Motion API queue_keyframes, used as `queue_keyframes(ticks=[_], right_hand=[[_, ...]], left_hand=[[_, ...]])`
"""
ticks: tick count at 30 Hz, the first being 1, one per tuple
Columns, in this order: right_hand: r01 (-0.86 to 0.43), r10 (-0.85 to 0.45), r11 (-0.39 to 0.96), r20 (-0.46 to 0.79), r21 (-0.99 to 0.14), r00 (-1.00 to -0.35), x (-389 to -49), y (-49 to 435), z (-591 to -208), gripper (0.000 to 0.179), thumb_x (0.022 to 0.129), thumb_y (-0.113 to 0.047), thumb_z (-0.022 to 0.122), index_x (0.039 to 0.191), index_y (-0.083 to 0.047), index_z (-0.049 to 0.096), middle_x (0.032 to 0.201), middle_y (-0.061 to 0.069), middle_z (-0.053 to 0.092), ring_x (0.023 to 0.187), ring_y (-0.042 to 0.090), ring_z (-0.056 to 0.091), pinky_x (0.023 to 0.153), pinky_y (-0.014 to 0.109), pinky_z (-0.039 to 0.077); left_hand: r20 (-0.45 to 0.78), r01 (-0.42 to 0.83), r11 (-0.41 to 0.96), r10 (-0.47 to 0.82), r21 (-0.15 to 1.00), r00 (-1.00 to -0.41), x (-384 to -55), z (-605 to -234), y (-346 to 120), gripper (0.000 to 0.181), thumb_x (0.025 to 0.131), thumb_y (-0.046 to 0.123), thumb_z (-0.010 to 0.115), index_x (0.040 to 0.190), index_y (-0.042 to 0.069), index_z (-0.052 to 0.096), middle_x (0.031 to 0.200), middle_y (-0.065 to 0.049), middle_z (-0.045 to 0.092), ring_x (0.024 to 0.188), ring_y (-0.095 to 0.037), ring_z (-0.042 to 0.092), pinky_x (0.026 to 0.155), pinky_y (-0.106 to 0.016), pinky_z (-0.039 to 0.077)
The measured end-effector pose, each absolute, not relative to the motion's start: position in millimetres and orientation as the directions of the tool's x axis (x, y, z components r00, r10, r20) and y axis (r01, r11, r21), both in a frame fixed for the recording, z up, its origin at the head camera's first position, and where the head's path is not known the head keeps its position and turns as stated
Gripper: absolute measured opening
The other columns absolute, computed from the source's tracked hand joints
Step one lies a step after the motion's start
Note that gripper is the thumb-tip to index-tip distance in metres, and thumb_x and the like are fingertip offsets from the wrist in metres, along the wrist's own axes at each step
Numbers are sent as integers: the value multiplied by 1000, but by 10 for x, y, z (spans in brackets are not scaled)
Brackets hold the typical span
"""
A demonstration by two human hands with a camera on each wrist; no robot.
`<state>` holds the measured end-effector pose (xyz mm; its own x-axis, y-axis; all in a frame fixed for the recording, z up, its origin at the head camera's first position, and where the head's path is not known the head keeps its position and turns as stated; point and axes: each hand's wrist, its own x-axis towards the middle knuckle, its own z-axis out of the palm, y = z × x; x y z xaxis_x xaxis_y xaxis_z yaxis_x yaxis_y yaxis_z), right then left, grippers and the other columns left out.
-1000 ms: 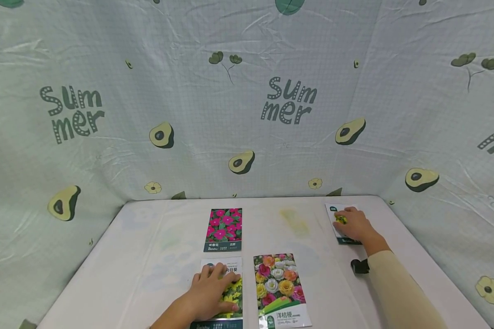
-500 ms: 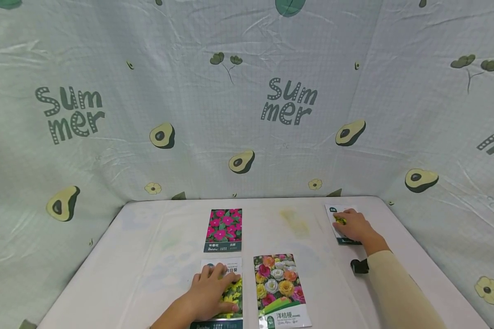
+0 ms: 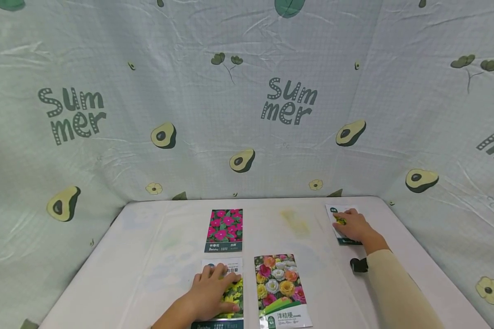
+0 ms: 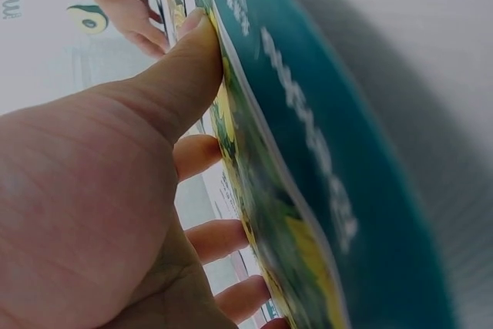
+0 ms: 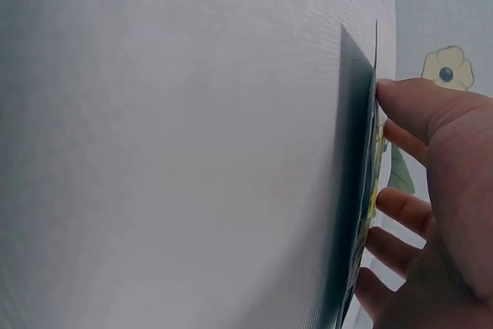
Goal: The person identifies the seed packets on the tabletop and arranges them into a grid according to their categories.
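Observation:
My left hand (image 3: 210, 292) rests on a seed packet (image 3: 235, 297) with yellow flowers and a dark green lower band, near the front of the table. Its fingers are spread, and in the left wrist view the thumb and fingertips (image 4: 199, 36) touch the packet's face. At the far right, my right hand (image 3: 354, 225) rests on another white and green seed packet (image 3: 331, 209), covering much of its picture. The right wrist view has the thumb and fingertips on that packet's face (image 5: 373, 190). Neither hand is curled round its packet.
A seed packet with pink flowers (image 3: 225, 228) lies beyond my left hand. To the right of that hand lies a packet with multicoloured roses-like blooms (image 3: 277, 283). A printed avocado curtain (image 3: 197, 109) stands behind the white table (image 3: 156, 256). My right wrist wears a black device (image 3: 359, 265).

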<state>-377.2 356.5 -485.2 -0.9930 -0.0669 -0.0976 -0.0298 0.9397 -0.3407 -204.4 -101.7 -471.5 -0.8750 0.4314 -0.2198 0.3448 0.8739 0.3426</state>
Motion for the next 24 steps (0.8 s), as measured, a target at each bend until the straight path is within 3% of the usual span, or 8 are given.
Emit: queue_keyframes(ticks=[24], right_hand=[[17, -28, 960, -157, -280, -987, -3730, 3471, -4735, 63, 103, -43, 56, 153, -7, 44, 151, 33, 33, 133, 55, 35, 104, 72, 37]], left_hand=[[-206, 346, 878, 425, 331, -881, -2039, -4731, -1008, 66, 84, 60, 74, 141, 32, 58, 136, -6, 45, 118, -36, 40, 91, -61, 37]])
